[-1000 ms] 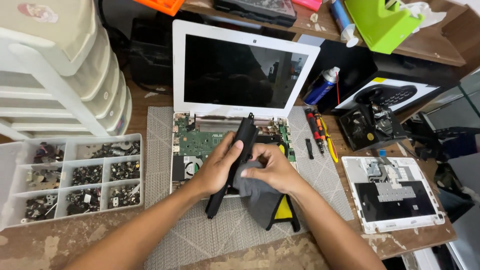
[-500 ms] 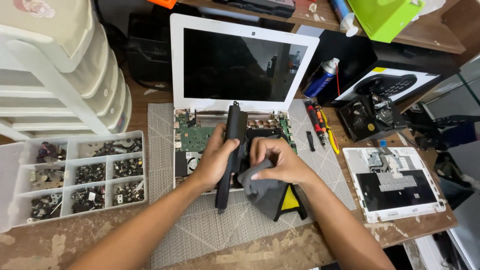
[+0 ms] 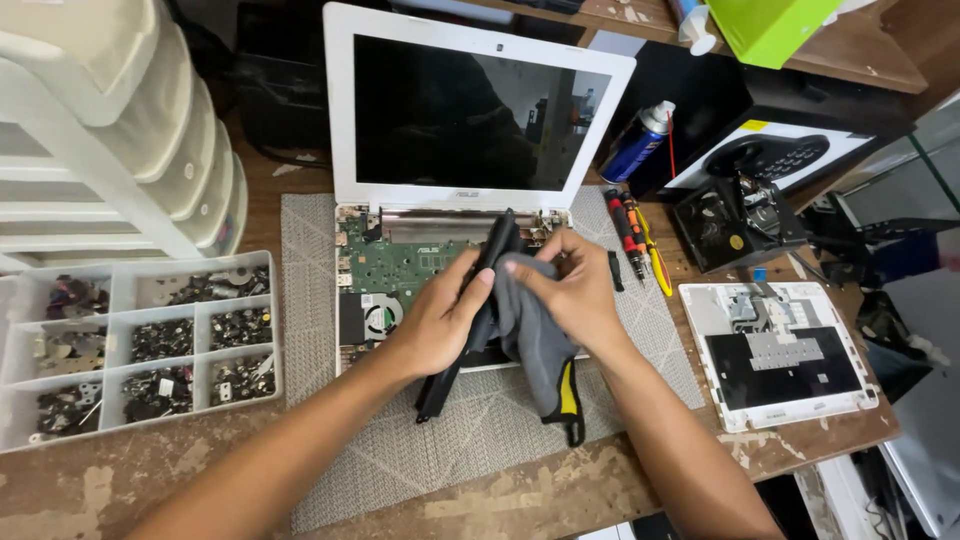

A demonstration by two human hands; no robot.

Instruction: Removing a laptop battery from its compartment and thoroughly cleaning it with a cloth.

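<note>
My left hand [image 3: 437, 322] grips a long, flat black part [image 3: 488, 255] and holds it tilted, edge up, above the opened white laptop [image 3: 470, 120]. My right hand [image 3: 577, 290] presses a grey cloth [image 3: 532, 335] with a yellow tag against that black part near its upper end. The cloth hangs down past my right wrist. Under both hands lies the laptop's bare green circuit board [image 3: 400, 265] with a small round fan [image 3: 382, 316]. The laptop screen is dark and stands upright.
A grey mat [image 3: 330, 440] covers the wooden desk under the laptop. A clear compartment tray of small metal parts [image 3: 140, 345] sits left, white stacked drawers [image 3: 110, 130] behind it. Screwdrivers [image 3: 635, 235], a blue spray can [image 3: 640, 140] and a removed white keyboard cover [image 3: 775, 350] lie right.
My view has shifted slightly. The black part now stands a little higher and more upright, and my right hand with the cloth has slid up along it toward its top end.
</note>
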